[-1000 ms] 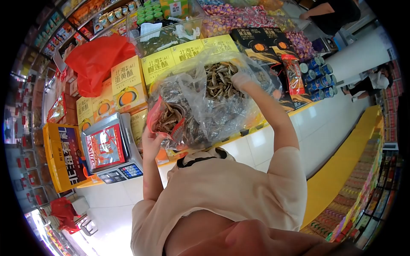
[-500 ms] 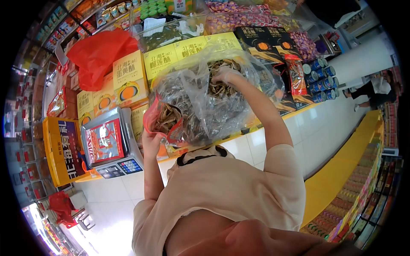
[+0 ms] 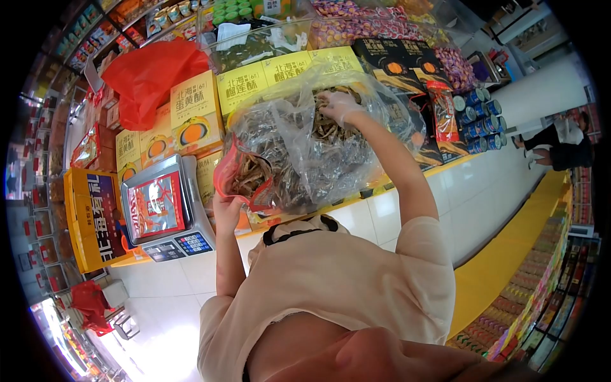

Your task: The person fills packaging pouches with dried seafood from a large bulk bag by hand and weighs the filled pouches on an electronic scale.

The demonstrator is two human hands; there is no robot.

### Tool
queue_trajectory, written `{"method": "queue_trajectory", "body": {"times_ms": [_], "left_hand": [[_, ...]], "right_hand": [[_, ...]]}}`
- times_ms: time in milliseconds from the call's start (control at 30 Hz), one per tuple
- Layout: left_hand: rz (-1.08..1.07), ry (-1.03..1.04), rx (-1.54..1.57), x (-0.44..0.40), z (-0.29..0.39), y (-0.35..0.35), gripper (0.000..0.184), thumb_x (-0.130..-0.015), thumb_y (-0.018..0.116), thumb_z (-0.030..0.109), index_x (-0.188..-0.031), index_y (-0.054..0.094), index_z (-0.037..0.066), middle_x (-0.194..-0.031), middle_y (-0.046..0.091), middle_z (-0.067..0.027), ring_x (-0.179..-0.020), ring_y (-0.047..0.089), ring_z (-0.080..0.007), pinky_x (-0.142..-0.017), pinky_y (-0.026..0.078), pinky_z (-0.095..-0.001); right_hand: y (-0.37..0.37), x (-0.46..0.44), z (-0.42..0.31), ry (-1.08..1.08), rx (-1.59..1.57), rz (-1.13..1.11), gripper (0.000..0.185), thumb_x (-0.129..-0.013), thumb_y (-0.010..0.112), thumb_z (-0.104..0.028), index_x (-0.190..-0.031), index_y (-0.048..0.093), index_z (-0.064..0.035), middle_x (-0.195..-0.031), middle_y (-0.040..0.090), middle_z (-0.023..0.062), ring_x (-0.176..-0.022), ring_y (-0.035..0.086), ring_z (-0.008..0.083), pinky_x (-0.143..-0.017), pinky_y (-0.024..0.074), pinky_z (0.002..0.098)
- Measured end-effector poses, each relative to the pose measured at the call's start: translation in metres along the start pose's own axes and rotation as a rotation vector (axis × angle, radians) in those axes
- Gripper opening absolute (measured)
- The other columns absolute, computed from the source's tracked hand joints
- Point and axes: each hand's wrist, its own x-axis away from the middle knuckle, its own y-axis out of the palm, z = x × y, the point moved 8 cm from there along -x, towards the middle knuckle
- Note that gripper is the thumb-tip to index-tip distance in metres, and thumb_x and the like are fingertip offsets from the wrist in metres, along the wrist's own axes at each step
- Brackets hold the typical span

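My left hand (image 3: pixel 227 210) is closed on the edge of a red pouch (image 3: pixel 224 175). Dark brown dried strips (image 3: pixel 251 176), possibly dried fish, show in the pouch's mouth. A large clear plastic bag (image 3: pixel 299 159) full of similar strips lies beside it, its top open. Inside that opening, my right hand (image 3: pixel 340 107), in a thin clear glove, rests on the loose strips (image 3: pixel 331 130) with its fingers apart. Its fingertips are partly lost among the strips.
A scale (image 3: pixel 167 207) with a flat red-and-silver packet (image 3: pixel 156 205) on it stands at left, near a yellow carton (image 3: pixel 89 219). Yellow boxes (image 3: pixel 242 87) and black boxes (image 3: pixel 388 57) lie behind and around the bag. Blue cans (image 3: pixel 478 121) are stacked at right; a red plastic bag (image 3: pixel 149 76) lies back left.
My right hand has shifted slightly up over the strips, and its fingers look more spread. My left hand still holds the red pouch. A person at far right has moved slightly.
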Motion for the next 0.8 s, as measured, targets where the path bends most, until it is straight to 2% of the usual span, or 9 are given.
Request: {"method": "queue_trajectory", "body": {"times_ms": [167,333,433,500,567,600,700,767,800], "left_hand": [[0.027,0.011,-0.035,-0.002,0.004,0.000,0.065,-0.074,0.070,0.026,-0.124,0.040,-0.005,-0.128,0.043,-0.0135,-0.120,0.040,-0.0245,-0.099,0.030,-0.0347],[0.019,0.013,0.019,0.002,-0.003,-0.003,0.064,-0.074,0.070,0.022,-0.124,0.040,-0.004,-0.127,0.044,-0.0127,-0.118,0.042,-0.0235,-0.097,0.033,-0.0334],[-0.023,-0.003,0.029,0.004,-0.004,0.000,0.057,-0.079,0.063,0.016,-0.126,0.038,-0.004,-0.130,0.041,-0.0141,-0.121,0.039,-0.0239,-0.099,0.030,-0.0339],[-0.018,0.002,0.035,0.005,-0.002,0.001,0.056,-0.079,0.063,0.015,-0.126,0.038,-0.004,-0.130,0.041,-0.0140,-0.121,0.039,-0.0236,-0.099,0.030,-0.0337],[-0.011,0.008,0.038,0.005,0.000,0.001,0.055,-0.080,0.062,0.013,-0.126,0.037,-0.004,-0.130,0.041,-0.0138,-0.120,0.039,-0.0233,-0.099,0.031,-0.0335],[-0.016,-0.004,0.036,0.006,0.000,0.001,0.054,-0.080,0.061,0.012,-0.126,0.037,-0.004,-0.130,0.041,-0.0138,-0.120,0.039,-0.0232,-0.099,0.031,-0.0336],[0.008,-0.007,0.028,0.004,-0.002,0.001,0.061,-0.076,0.066,0.017,-0.125,0.038,-0.004,-0.128,0.043,-0.0133,-0.119,0.041,-0.0235,-0.098,0.032,-0.0338],[0.037,0.002,0.019,0.004,0.000,0.000,0.068,-0.071,0.072,0.023,-0.125,0.039,-0.004,-0.127,0.045,-0.0130,-0.117,0.042,-0.0238,-0.097,0.033,-0.0339],[0.040,-0.001,0.013,0.003,0.002,0.001,0.068,-0.071,0.072,0.023,-0.125,0.040,-0.004,-0.127,0.045,-0.0131,-0.118,0.042,-0.0241,-0.098,0.032,-0.0341]], "right_hand": [[0.042,0.009,-0.012,-0.140,0.171,-0.271,0.044,-0.075,0.058,-0.027,-0.112,0.051,-0.0044,-0.101,0.059,0.0178,-0.093,0.057,0.0293,-0.080,0.0442,0.0387],[0.056,0.004,-0.001,-0.016,0.467,-0.403,0.034,-0.072,0.059,-0.026,-0.092,0.060,0.0022,-0.086,0.060,0.0209,-0.080,0.058,0.0324,-0.070,0.0448,0.0408],[0.029,0.003,0.005,0.058,0.239,-0.325,0.032,-0.072,0.058,-0.026,-0.082,0.061,0.0042,-0.080,0.059,0.0225,-0.076,0.058,0.0337,-0.068,0.0445,0.0413],[0.016,-0.007,0.018,-0.002,0.099,-0.214,0.033,-0.073,0.057,-0.026,-0.089,0.060,0.0023,-0.086,0.060,0.0212,-0.080,0.057,0.0329,-0.072,0.0443,0.0396],[-0.008,-0.015,0.051,0.279,-0.112,0.004,0.035,-0.072,0.057,-0.029,-0.094,0.060,-0.0010,-0.094,0.060,0.0185,-0.087,0.057,0.0318,-0.077,0.0439,0.0381],[-0.007,-0.018,0.062,0.277,-0.112,0.000,0.035,-0.072,0.057,-0.029,-0.094,0.060,-0.0010,-0.094,0.060,0.0185,-0.087,0.057,0.0318,-0.077,0.0439,0.0381],[0.000,-0.034,0.077,0.088,-0.040,0.092,0.032,-0.072,0.058,-0.025,-0.097,0.060,-0.0065,-0.084,0.063,0.0137,-0.081,0.059,0.0295,-0.070,0.0439,0.0371],[0.019,-0.044,0.078,0.043,0.543,-0.012,0.035,-0.073,0.059,-0.028,-0.103,0.060,-0.0090,-0.089,0.063,0.0117,-0.088,0.059,0.0273,-0.073,0.0448,0.0365],[0.021,-0.045,0.074,0.042,0.542,-0.011,0.035,-0.073,0.059,-0.028,-0.103,0.060,-0.0090,-0.089,0.063,0.0117,-0.088,0.059,0.0273,-0.073,0.0448,0.0365]]}}
